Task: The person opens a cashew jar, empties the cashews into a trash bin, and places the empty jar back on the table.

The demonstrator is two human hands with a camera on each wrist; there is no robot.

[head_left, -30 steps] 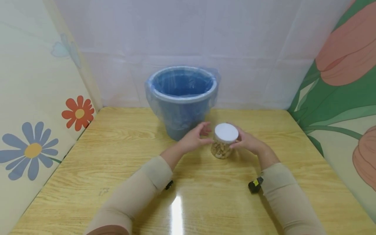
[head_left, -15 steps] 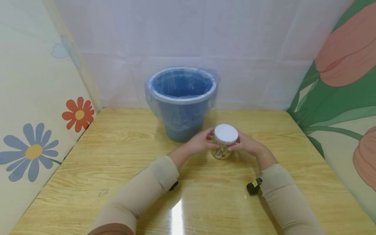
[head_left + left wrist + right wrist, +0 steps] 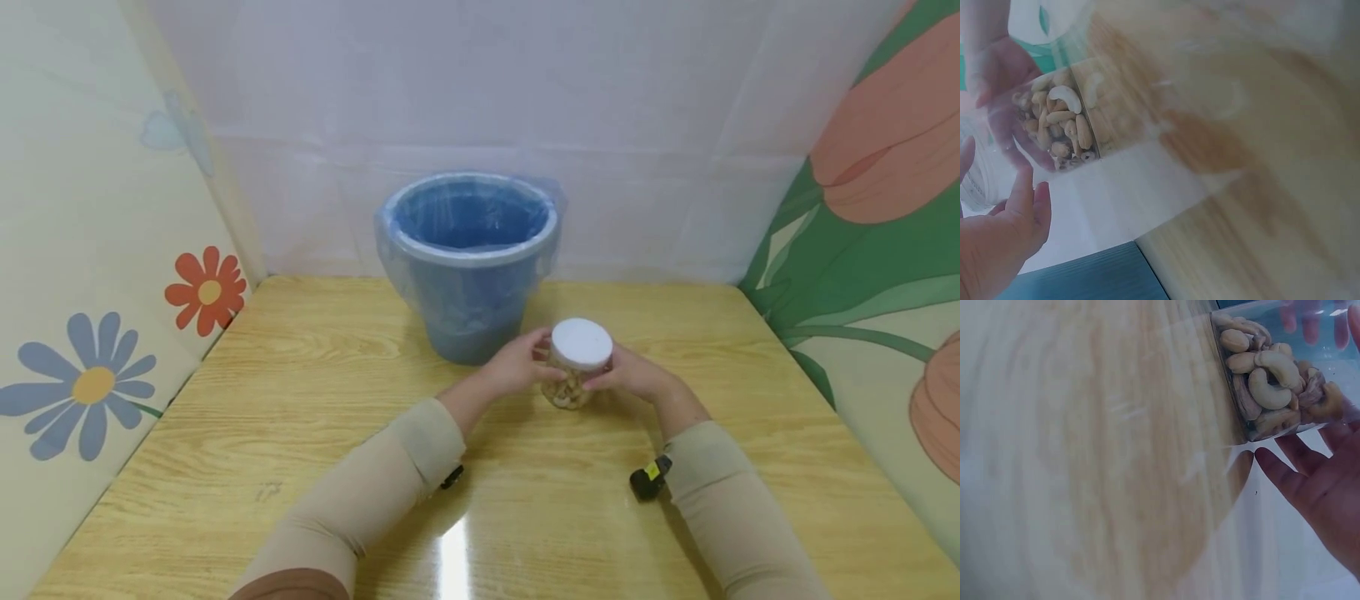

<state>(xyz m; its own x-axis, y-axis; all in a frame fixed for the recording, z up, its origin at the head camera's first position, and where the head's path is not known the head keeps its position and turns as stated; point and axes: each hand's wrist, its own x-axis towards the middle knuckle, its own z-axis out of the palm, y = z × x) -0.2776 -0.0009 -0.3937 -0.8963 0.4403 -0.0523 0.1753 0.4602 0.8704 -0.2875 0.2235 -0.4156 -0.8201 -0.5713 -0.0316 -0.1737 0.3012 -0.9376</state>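
Note:
A clear jar of nuts (image 3: 564, 392) with a white lid (image 3: 581, 342) stands upright on the wooden table, right of the bucket's foot. My left hand (image 3: 517, 365) holds its left side, thumb across the front and fingers behind. On the opposite side my right hand (image 3: 636, 372) grips it, thumb also toward me. Cashews and other nuts (image 3: 1060, 119) fill the lower part of the jar, as the left wrist view shows. In the right wrist view, the right thumb and fingers (image 3: 1280, 472) lie along the jar wall beside the nuts (image 3: 1269, 387).
A blue bucket (image 3: 476, 304) with a clear plastic liner over its rim stands behind the jar. The wooden table (image 3: 322, 358) ends at a white back wall (image 3: 637, 108). Flower-patterned panels (image 3: 67, 208) close in both sides. Small black wrist devices (image 3: 649, 478) hang at the sleeves.
My left hand has come in from the left, from just apart to against the jar. The right hand stays at the jar, which keeps its place. The head view has shifted slightly.

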